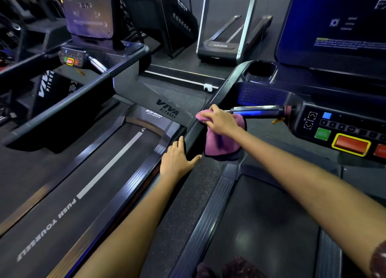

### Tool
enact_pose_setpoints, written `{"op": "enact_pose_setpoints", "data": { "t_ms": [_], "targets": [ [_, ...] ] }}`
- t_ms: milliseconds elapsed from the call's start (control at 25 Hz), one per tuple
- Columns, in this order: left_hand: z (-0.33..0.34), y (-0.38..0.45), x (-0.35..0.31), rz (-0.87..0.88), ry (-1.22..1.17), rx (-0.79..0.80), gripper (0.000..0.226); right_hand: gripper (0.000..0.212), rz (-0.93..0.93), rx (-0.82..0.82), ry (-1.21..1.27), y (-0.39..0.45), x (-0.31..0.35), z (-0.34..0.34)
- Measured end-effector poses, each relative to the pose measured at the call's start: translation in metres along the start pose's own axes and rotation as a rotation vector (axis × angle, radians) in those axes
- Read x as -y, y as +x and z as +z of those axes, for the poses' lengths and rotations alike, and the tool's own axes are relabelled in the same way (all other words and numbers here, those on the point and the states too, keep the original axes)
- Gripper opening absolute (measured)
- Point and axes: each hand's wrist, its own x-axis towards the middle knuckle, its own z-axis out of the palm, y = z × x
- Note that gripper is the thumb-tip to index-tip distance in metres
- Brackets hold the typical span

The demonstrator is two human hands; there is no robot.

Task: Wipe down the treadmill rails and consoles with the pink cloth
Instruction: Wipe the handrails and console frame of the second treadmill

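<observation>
Fingers of the right hand [219, 121] curl over the pink cloth [221, 140], pinching its upper fold against the dark side rail [194, 129] while the rest hangs loose below the grip. Just beneath and left of that grip, the left hand [177, 158] rests open on the same rail, fingers straight, thumb spread.

Right of the grip, a chrome handle [257, 111] runs to the console [342, 131], where a green button [322, 134] and a red stop button [352, 145] sit. The dangling cloth could probably snag on the handle, or a wide sweep might press a button.

The console screen [334, 23] above is blurred and cut off. The rail's underside and the cloth's far edge are hidden by the gripping hand.
</observation>
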Motion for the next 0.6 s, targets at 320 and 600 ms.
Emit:
{"op": "enact_pose_setpoints", "data": {
  "t_ms": [320,600],
  "targets": [
    [-0.005,-0.004,-0.001,-0.023,-0.111,0.006,0.078,0.02,0.197,-0.06,-0.083,0.031,0.004,-0.005],
    [-0.012,-0.007,-0.006,-0.031,-0.135,0.035,0.07,0.033,0.153,-0.276,0.498,-0.039,0.011,0.055]
  ]
}}
